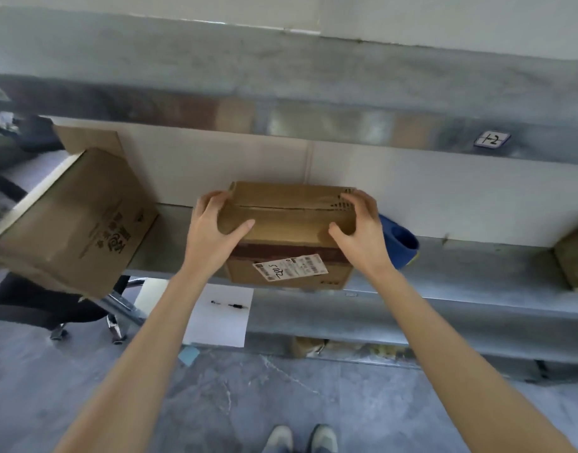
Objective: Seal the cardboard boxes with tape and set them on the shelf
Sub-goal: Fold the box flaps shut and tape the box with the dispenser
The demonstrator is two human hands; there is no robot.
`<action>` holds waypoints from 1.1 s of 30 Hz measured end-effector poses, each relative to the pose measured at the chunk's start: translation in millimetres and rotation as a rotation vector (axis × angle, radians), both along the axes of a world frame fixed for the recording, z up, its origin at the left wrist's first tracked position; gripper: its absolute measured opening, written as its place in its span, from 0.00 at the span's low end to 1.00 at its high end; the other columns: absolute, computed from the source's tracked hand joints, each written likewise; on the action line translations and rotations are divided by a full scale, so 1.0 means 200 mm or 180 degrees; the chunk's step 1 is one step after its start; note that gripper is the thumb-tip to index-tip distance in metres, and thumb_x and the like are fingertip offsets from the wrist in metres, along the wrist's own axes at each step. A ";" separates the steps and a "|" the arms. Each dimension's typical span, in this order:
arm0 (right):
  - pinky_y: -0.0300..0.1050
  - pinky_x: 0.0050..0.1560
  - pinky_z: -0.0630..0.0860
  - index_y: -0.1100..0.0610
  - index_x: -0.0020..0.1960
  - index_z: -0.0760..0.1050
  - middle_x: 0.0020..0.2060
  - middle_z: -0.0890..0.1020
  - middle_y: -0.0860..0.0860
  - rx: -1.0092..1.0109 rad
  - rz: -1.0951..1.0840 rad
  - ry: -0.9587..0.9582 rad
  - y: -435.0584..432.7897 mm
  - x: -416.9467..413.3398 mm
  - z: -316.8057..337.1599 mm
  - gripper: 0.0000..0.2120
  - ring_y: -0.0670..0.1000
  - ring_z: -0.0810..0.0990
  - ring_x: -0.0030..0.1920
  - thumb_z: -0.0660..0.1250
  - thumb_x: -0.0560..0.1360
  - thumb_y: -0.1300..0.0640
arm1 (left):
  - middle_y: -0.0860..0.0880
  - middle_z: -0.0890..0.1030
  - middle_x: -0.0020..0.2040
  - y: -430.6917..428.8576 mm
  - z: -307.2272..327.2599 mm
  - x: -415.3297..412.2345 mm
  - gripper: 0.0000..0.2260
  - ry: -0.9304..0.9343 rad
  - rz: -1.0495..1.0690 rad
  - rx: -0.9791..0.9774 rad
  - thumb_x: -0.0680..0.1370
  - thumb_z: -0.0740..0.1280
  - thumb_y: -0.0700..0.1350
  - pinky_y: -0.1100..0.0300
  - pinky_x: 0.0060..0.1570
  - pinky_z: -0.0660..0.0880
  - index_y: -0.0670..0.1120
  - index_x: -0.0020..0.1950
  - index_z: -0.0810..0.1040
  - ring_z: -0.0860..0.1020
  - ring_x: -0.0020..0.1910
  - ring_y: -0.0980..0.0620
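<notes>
Half hidden behind the right hand [359,230] lies a blue rounded object [403,245] — that grip and the left hand [212,230] clasp the brown labelled cardboard box [287,220] on the grey metal shelf [477,263].

The light is soft, even and cool, with no hard shadows. Faint shading lies on the box [291,223] beside the left hand [212,230] and the right hand [363,230]. Above the box, the shelf beam [313,122] is smeared by blur and carries a pale sheen. Far to either side of the box, straight edges bow. Below the box, the floor [248,387] looks fairly sharp.
</notes>
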State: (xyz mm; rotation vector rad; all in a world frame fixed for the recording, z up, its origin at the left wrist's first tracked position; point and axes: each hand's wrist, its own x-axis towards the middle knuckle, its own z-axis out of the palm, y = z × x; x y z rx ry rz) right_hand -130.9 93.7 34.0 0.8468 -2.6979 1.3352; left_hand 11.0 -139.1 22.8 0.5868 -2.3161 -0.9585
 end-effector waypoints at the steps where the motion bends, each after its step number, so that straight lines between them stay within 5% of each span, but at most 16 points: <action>1: 0.29 0.66 0.58 0.56 0.70 0.69 0.74 0.62 0.52 0.0058 0.0073 0.0033 -0.01 -0.01 0.00 0.25 0.49 0.64 0.74 0.69 0.75 0.58 | 0.56 0.69 0.69 -0.01 0.00 -0.02 0.28 -0.0012 -0.0171 0.0057 0.74 0.76 0.52 0.59 0.67 0.67 0.49 0.71 0.73 0.69 0.69 0.56; 5: 0.33 0.69 0.56 0.54 0.70 0.71 0.76 0.63 0.48 0.0224 0.0044 0.0210 -0.03 -0.02 -0.06 0.21 0.46 0.56 0.77 0.67 0.78 0.51 | 0.55 0.67 0.76 -0.03 -0.06 -0.06 0.30 -0.0014 -0.0393 0.0042 0.73 0.73 0.57 0.71 0.68 0.60 0.48 0.72 0.72 0.64 0.73 0.63; 10: 0.28 0.68 0.54 0.52 0.69 0.73 0.74 0.66 0.45 0.0199 -0.0018 0.0180 -0.02 -0.02 -0.06 0.22 0.42 0.58 0.76 0.69 0.77 0.49 | 0.57 0.70 0.73 -0.03 -0.05 -0.05 0.29 -0.0136 -0.0363 -0.0051 0.73 0.74 0.59 0.57 0.68 0.66 0.52 0.71 0.72 0.68 0.71 0.55; 14: 0.40 0.73 0.61 0.50 0.70 0.71 0.71 0.68 0.46 0.0205 0.0136 0.0068 0.02 -0.09 0.01 0.25 0.43 0.63 0.72 0.71 0.75 0.49 | 0.53 0.72 0.69 -0.12 0.06 -0.08 0.32 -0.0418 -0.0453 -0.0040 0.70 0.76 0.59 0.52 0.68 0.68 0.51 0.70 0.72 0.69 0.68 0.51; 19: 0.36 0.72 0.57 0.46 0.74 0.66 0.77 0.55 0.43 0.0089 0.0356 -0.0409 0.00 -0.10 -0.03 0.27 0.40 0.56 0.76 0.69 0.77 0.47 | 0.57 0.60 0.78 -0.12 0.03 -0.14 0.39 -0.0561 -0.0797 0.0605 0.69 0.75 0.58 0.53 0.75 0.61 0.51 0.76 0.65 0.61 0.76 0.55; 25: 0.28 0.68 0.57 0.46 0.75 0.64 0.78 0.53 0.41 0.0050 0.0371 -0.0482 0.01 -0.11 -0.06 0.31 0.36 0.55 0.74 0.70 0.75 0.45 | 0.59 0.62 0.76 -0.13 -0.02 -0.13 0.35 -0.0360 -0.0857 0.0594 0.72 0.75 0.53 0.54 0.72 0.66 0.51 0.76 0.65 0.64 0.71 0.60; 28: 0.24 0.66 0.56 0.45 0.74 0.66 0.78 0.53 0.40 -0.0134 0.0415 -0.0523 0.01 -0.10 -0.08 0.31 0.35 0.55 0.75 0.71 0.73 0.45 | 0.59 0.62 0.76 -0.12 -0.04 -0.14 0.35 -0.0203 -0.0937 0.0632 0.71 0.74 0.54 0.64 0.70 0.64 0.50 0.75 0.67 0.63 0.71 0.63; 30: 0.28 0.69 0.57 0.44 0.72 0.67 0.78 0.54 0.40 -0.0208 0.0439 -0.0564 0.00 -0.10 -0.09 0.29 0.36 0.55 0.75 0.72 0.74 0.47 | 0.57 0.62 0.76 -0.12 -0.05 -0.14 0.33 -0.0099 -0.0946 0.0772 0.71 0.73 0.53 0.71 0.68 0.64 0.49 0.74 0.69 0.63 0.70 0.64; 33: 0.33 0.70 0.58 0.43 0.70 0.70 0.77 0.56 0.40 -0.0210 0.0418 -0.0452 0.01 -0.10 -0.09 0.27 0.37 0.57 0.75 0.73 0.73 0.48 | 0.57 0.63 0.76 -0.13 -0.05 -0.15 0.32 -0.0120 -0.0947 0.0748 0.71 0.76 0.49 0.62 0.71 0.64 0.50 0.74 0.70 0.64 0.72 0.61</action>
